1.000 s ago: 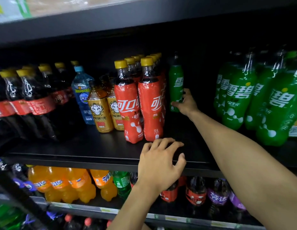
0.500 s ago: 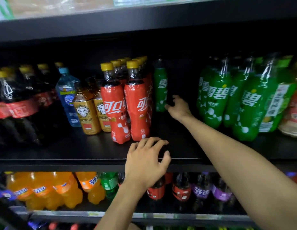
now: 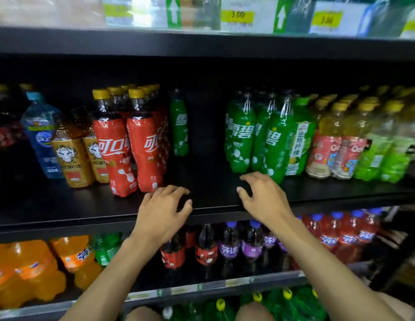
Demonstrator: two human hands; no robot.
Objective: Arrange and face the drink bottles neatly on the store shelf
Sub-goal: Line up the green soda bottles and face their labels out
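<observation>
My left hand (image 3: pixel 162 214) and right hand (image 3: pixel 264 200) were at the front edge of the black shelf (image 3: pixel 86 212), each grip loose and holding nothing. Further back, a lone green bottle (image 3: pixel 178 126) stood upright beside the red cola bottles (image 3: pixel 114 144) of dark liquid, well apart from the green bottles (image 3: pixel 242 135) to the right.

Shop, drinks aisle. Black shelves (image 3: pixel 63 212) are running in tiers, one above another. Price tags (image 3: pixel 237 16) with yellow labels and green arrows are showing along the top rail at 12 o'clock. Red cola bottles (image 3: pixel 111 144) are standing in deep rows at 9 o'clock and green soda bottles (image 3: pixel 241 135) at 2 o'clock, many of each kind. Orange soda bottles (image 3: pixel 28 269) are crowding the tier below at 8 o'clock, and purple-labelled bottles (image 3: pixel 227 249) are sitting at 6 o'clock.
</observation>
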